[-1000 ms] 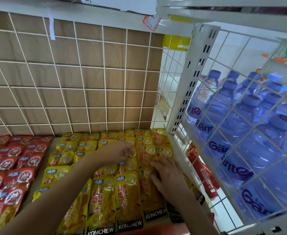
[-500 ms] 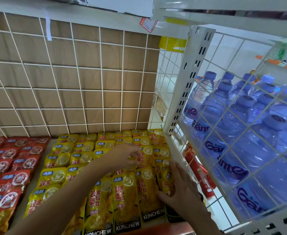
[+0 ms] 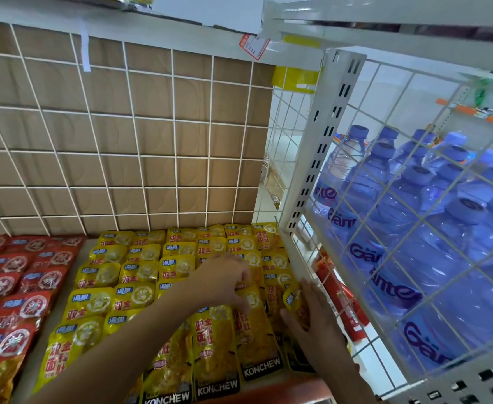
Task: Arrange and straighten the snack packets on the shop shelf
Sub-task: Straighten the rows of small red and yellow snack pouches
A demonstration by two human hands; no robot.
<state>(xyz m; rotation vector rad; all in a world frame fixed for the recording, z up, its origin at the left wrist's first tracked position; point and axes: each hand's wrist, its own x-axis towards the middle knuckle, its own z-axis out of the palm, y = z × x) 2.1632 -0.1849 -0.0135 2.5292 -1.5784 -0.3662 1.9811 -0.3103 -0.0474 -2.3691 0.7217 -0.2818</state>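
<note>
While the right hand (image 3: 315, 325) grips a tilted packet (image 3: 294, 298) at the right edge of the yellow packets (image 3: 140, 295) on the shelf (image 3: 56, 304), beside the side panel (image 3: 321, 150), and the left hand (image 3: 224, 272) pinches another mid-row with curled fingers, a careless tug risks dragging the overlapped neighbours askew.

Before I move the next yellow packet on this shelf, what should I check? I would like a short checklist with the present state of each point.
1. Right hand holds the tilted packet: ok, thumb on one side and fingers on the other.
2. Tilted packet lies flat in its column: not ok, it stands up on edge.
3. Left hand has a firm hold on the yellow packets: cannot tell, its fingers bend down onto them.
4. Back rows of yellow packets are straight: ok.
5. Red packets are apart from the yellow: ok at the front, where a strip of bare shelf shows between them.
</note>
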